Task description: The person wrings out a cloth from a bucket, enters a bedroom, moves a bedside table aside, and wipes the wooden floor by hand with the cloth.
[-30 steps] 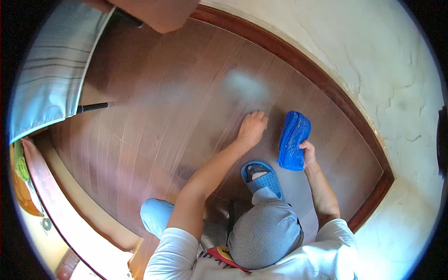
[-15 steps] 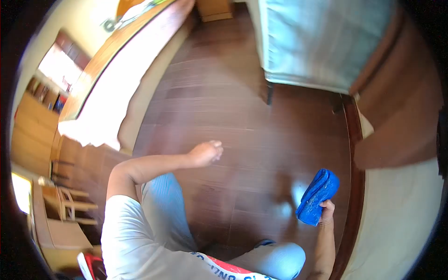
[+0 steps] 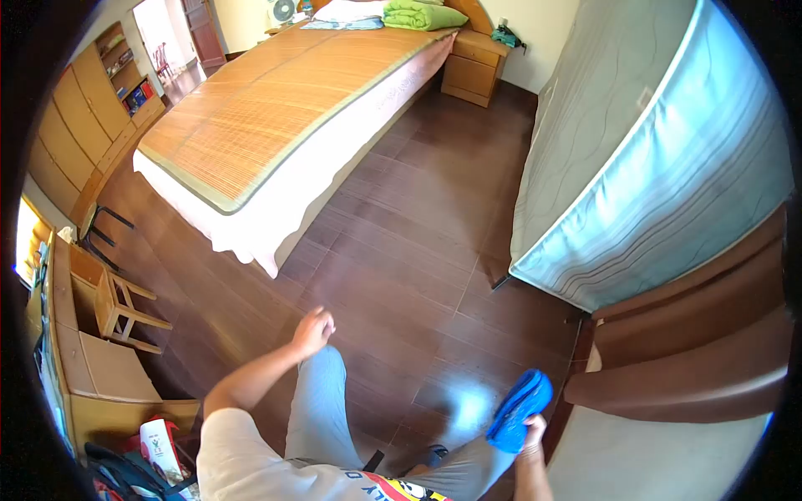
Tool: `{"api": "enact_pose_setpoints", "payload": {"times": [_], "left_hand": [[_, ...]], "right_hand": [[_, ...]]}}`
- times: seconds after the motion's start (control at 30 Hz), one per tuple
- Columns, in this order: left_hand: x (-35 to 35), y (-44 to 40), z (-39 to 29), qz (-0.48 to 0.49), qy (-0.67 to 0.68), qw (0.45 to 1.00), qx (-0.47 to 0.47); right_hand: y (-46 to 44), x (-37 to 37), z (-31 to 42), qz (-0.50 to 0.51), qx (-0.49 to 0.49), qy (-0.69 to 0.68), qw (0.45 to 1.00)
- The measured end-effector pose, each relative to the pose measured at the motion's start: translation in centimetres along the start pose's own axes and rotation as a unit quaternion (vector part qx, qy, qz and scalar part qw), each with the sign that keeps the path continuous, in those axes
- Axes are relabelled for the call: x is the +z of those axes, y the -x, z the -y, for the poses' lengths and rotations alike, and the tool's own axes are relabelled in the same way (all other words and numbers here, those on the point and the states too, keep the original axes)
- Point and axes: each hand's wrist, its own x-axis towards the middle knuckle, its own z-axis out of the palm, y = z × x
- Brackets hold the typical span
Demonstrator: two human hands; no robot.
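A folded blue towel [image 3: 519, 409] is gripped in my right hand [image 3: 535, 432], low on the right above my right knee. The thumb and fingers close on its lower end, and the far end of the roll points up and away from me. My left hand [image 3: 314, 330] hangs over my left knee with its fingers curled in, and nothing shows in it. Beneath both hands lies the dark wooden floor [image 3: 393, 326], with a bright glare spot beside the towel.
A bed with a woven mat [image 3: 259, 100] stands ahead on the left. A mattress with a light blue edge [image 3: 635, 192] stands upright on the right, near a brown curtain [image 3: 668, 367]. A wooden stool [image 3: 125, 313] sits by the desk [image 3: 113, 371]; a nightstand [image 3: 469, 71] is at the back.
My view has lifted, bringing the whole bed and nightstand into sight. Both hands appear lower and further left in view. The towel stays in my right hand.
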Motion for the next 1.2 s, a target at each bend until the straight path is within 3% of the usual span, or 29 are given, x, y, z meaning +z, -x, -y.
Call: {"api": "enact_pose_setpoints", "payload": {"times": [0.17, 0.23, 0.43, 0.53, 0.63, 0.83, 0.93, 1.03, 1.13, 1.2], "left_hand": [[-3.2, 11.2, -2.5, 0.004, 0.053, 0.973, -0.226], [-5.4, 15.0, -3.8, -0.007, 0.048, 0.959, -0.281], [-12.7, 24.1, -5.5, -0.016, 0.000, 0.933, -0.359], [-15.6, 27.8, -8.7, -0.061, 0.086, 0.875, -0.473], [-18.2, 31.1, -10.7, -0.027, 0.134, 0.827, -0.545], [-22.2, 36.9, -9.6, -0.053, 0.195, 0.812, -0.547], [-26.5, 37.8, -7.2, -0.050, 0.295, 0.738, -0.605], [-28.6, 39.4, -2.4, -0.086, 0.267, 0.746, -0.604], [-31.3, 38.4, 0.9, -0.116, 0.344, 0.731, -0.578], [-32.8, 37.1, 2.5, -0.090, 0.349, 0.762, -0.539]], "right_hand": [[8.0, 5.3, -5.8, -0.030, 0.109, -0.043, 0.993], [12.2, 11.3, -4.1, -0.016, 0.151, 0.005, 0.988], [18.9, 18.8, 0.7, -0.005, 0.310, 0.038, 0.950], [22.5, 22.7, 4.7, 0.001, 0.347, 0.073, 0.935], [24.4, 24.5, 6.9, -0.020, 0.366, 0.126, 0.922], [25.2, 32.2, 6.9, -0.009, 0.323, 0.164, 0.932], [25.1, 36.2, 4.3, 0.036, 0.273, 0.123, 0.953], [25.2, 42.3, 1.5, 0.061, 0.233, 0.080, 0.967], [25.4, 46.9, -0.3, 0.082, 0.232, 0.072, 0.967], [25.4, 49.9, -1.5, 0.096, 0.243, 0.080, 0.962]]}}
